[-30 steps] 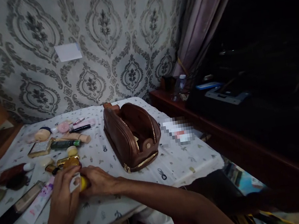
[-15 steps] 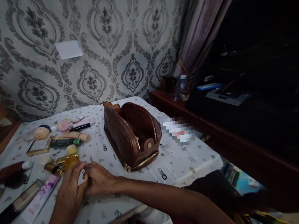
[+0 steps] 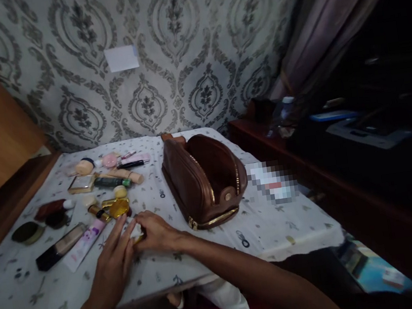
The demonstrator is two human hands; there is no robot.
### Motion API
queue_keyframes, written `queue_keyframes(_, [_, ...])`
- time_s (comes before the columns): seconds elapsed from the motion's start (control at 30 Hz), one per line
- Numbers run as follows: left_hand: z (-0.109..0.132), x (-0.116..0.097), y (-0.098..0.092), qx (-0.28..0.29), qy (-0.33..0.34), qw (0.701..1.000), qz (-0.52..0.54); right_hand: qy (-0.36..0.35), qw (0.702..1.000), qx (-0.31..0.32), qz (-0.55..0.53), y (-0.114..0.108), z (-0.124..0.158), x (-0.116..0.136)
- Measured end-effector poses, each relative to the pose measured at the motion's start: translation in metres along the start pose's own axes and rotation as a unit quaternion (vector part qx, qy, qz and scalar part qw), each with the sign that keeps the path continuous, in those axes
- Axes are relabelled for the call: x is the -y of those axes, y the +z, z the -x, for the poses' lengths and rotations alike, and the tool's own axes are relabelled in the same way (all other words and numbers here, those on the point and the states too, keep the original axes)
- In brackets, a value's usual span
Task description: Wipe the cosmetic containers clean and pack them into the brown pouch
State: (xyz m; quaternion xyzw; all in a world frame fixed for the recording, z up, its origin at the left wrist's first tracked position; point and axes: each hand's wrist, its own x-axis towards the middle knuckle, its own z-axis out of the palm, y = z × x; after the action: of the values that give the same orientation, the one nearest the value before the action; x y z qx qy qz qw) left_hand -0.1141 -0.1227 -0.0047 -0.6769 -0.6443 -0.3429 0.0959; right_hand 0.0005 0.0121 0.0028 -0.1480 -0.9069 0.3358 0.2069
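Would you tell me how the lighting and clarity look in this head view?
Head view: dim light on the table and brown bag; the room past the curtain sinks into near black; a patch beside the bag is pixelated; the small item between the left hand and right hand is unclear.

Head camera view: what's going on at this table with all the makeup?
A person is at a cloth-covered table. Their left hand and right hand meet on a small white and yellow item near the front edge; the right hand's fingers curl around it. A brown pouch stands unzipped just right of the hands. Cosmetics lie to the left, among them a gold compact and a pink tube.
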Motion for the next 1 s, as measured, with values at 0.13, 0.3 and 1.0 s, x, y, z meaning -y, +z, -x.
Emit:
queue_keyframes(0.13, [0.004,0.0,-0.001,-0.023,-0.004,1.0,0.008,-0.025,0.998,0.023,-0.047,-0.007,0.0,-0.003])
queue_keyframes(0.3, [0.008,0.001,-0.006,-0.029,-0.038,0.998,0.032,-0.023,0.996,0.032,-0.081,-0.009,-0.001,-0.006])
queue_keyframes(1.0, [-0.033,0.023,-0.021,-0.036,-0.117,0.991,0.059,0.035,0.985,0.003,-0.166,-0.009,0.0,-0.001])
